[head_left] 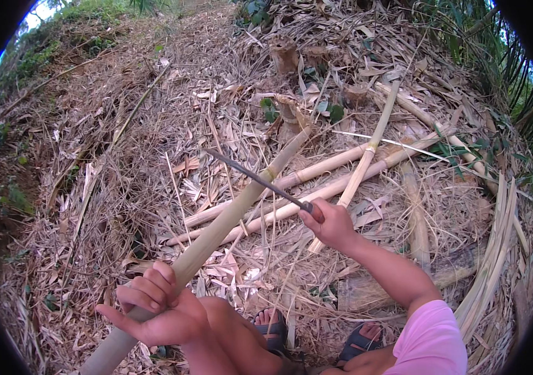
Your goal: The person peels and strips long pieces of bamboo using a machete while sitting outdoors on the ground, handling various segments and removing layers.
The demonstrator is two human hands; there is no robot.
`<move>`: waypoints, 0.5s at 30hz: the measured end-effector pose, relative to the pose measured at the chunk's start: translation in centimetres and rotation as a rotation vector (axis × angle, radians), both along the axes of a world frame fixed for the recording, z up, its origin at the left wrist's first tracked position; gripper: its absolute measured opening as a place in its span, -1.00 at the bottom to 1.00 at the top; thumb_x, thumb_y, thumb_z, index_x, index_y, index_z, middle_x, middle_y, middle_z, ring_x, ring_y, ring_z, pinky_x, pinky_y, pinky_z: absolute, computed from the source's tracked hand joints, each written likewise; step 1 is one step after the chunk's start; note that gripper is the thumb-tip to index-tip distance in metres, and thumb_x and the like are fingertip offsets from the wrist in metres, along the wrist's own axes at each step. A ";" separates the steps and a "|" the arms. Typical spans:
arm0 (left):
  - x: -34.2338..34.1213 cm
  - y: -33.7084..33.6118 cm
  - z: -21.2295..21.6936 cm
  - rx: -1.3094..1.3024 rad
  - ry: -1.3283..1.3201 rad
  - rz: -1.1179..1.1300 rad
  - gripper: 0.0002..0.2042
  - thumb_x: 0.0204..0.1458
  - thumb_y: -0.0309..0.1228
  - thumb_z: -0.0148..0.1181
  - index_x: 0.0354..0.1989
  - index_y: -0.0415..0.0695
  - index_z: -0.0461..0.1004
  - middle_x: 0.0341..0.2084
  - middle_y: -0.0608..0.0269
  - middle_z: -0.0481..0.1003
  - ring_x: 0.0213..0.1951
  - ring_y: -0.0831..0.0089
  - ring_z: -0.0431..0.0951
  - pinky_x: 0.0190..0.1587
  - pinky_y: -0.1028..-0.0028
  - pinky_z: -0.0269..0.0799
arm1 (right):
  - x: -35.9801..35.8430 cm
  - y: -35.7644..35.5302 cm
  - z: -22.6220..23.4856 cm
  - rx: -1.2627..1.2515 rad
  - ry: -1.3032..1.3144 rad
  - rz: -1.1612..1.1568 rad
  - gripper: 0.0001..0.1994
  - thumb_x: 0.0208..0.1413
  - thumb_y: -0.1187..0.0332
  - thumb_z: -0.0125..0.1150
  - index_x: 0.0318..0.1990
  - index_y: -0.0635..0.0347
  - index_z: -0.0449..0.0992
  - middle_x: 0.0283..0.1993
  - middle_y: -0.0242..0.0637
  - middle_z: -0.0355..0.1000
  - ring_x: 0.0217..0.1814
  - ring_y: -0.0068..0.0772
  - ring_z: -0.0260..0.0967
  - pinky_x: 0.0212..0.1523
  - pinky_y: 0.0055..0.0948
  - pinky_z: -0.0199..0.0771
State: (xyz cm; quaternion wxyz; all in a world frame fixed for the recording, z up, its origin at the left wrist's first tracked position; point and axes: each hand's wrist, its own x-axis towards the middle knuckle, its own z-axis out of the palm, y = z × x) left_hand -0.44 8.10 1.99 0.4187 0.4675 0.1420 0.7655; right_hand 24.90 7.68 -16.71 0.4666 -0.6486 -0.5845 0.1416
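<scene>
Gripping a long green-yellow bamboo pole, the left hand sits low in the head view, its fingers curled over the stalk from above and the index finger stretched out to the left. The pole runs slantwise from the lower left edge up toward a cut stump near the middle, tilted and raised above the ground at the hand. The right hand is closed in a fist around the handle of a long dark blade, the forearm coming in from the lower right out of a pink sleeve and bent slightly at the wrist. The blade points up and to the left and lies across the pole near one of its joints, touching or just above it; which cannot be told. Other pale bamboo lengths lie on the ground of dry leaves beyond the hands. Two sandalled feet show at the lower edge.
</scene>
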 end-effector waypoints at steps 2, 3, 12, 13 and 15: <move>0.5 -0.2 0.0 0.008 -0.011 -0.019 -0.45 0.36 -0.01 -0.33 -0.72 0.02 0.01 -0.82 0.41 -0.03 -0.71 0.55 -0.14 -0.45 0.48 -0.03 | 0.0 -0.3 -1.3 0.002 0.046 -0.011 -0.61 0.20 0.02 0.20 -0.45 0.16 0.38 -0.66 -0.22 0.38 -0.60 -0.10 0.43 -0.57 -0.20 0.38; 0.6 -0.2 -0.1 0.012 -0.017 -0.027 -0.45 0.36 -0.01 -0.33 -0.72 0.02 0.00 -0.82 0.41 -0.02 -0.71 0.55 -0.13 -0.45 0.48 -0.03 | 0.1 -0.2 -2.2 0.003 0.069 -0.016 -0.60 0.20 0.02 0.20 -0.46 0.17 0.38 -0.66 -0.22 0.38 -0.60 -0.08 0.43 -0.57 -0.19 0.38; 0.2 -0.4 0.2 0.026 -0.007 0.029 -0.46 0.37 -0.05 -0.33 -0.73 0.02 0.02 -0.83 0.43 -0.03 -0.72 0.57 -0.12 -0.49 0.49 -0.05 | -0.3 0.0 -0.5 0.025 0.058 -0.040 -0.58 0.22 0.04 0.19 -0.47 0.23 0.38 -0.70 -0.18 0.32 -0.67 -0.15 0.34 -0.58 -0.23 0.31; 0.5 -0.4 0.1 0.031 -0.004 0.010 -0.46 0.37 -0.05 -0.33 -0.73 0.02 0.02 -0.83 0.43 -0.03 -0.72 0.57 -0.12 -0.49 0.49 -0.05 | 0.0 -0.5 -0.7 0.036 0.070 -0.037 -0.59 0.22 0.05 0.18 -0.46 0.24 0.39 -0.70 -0.18 0.33 -0.67 -0.15 0.35 -0.58 -0.23 0.31; 1.0 -0.4 -0.2 0.044 0.002 -0.025 -0.45 0.37 -0.05 -0.33 -0.73 0.02 0.03 -0.83 0.43 -0.02 -0.72 0.57 -0.11 -0.49 0.49 -0.06 | 0.5 -0.7 -1.5 -0.027 0.071 -0.067 -0.59 0.23 0.06 0.18 -0.46 0.25 0.39 -0.69 -0.18 0.34 -0.67 -0.16 0.35 -0.58 -0.25 0.31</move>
